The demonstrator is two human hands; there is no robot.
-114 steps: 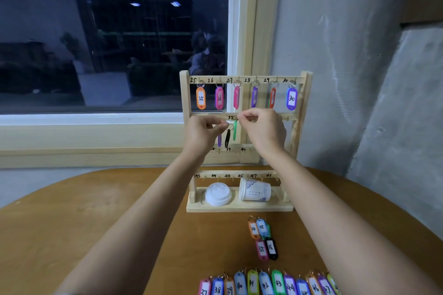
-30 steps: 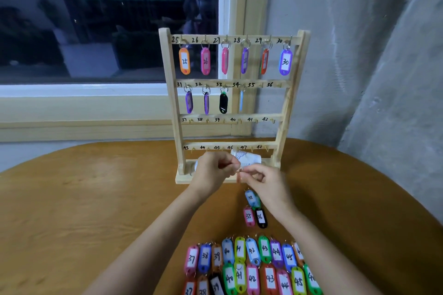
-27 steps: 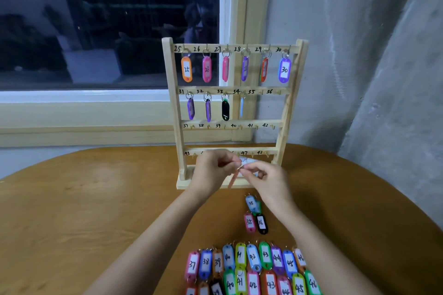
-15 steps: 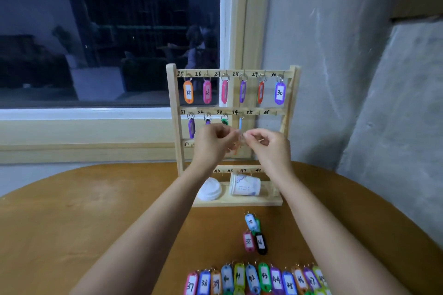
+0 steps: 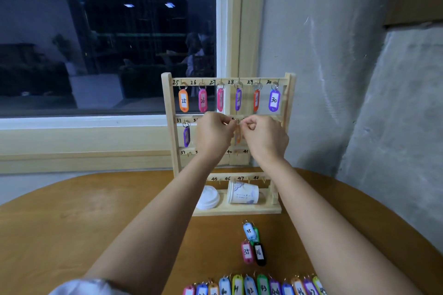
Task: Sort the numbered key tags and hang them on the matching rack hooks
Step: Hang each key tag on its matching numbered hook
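The rack (image 5: 290, 93) is marked 25 to 30 along its top bar, orange tag (image 5: 183, 100) says 25, purple tag (image 5: 274, 100) 30, black tag (image 5: 259, 252) on the table (image 5: 72, 223) 36.

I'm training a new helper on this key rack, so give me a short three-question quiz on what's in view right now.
1. True or false: all six top-row hooks of the rack carry a tag.
2. The left hand and right hand together pinch: A) the paper cup, B) an orange tag, C) the white lid.
3. What number is on the black tag lying on the table?
Key: 1 true; 2 B; 3 36.
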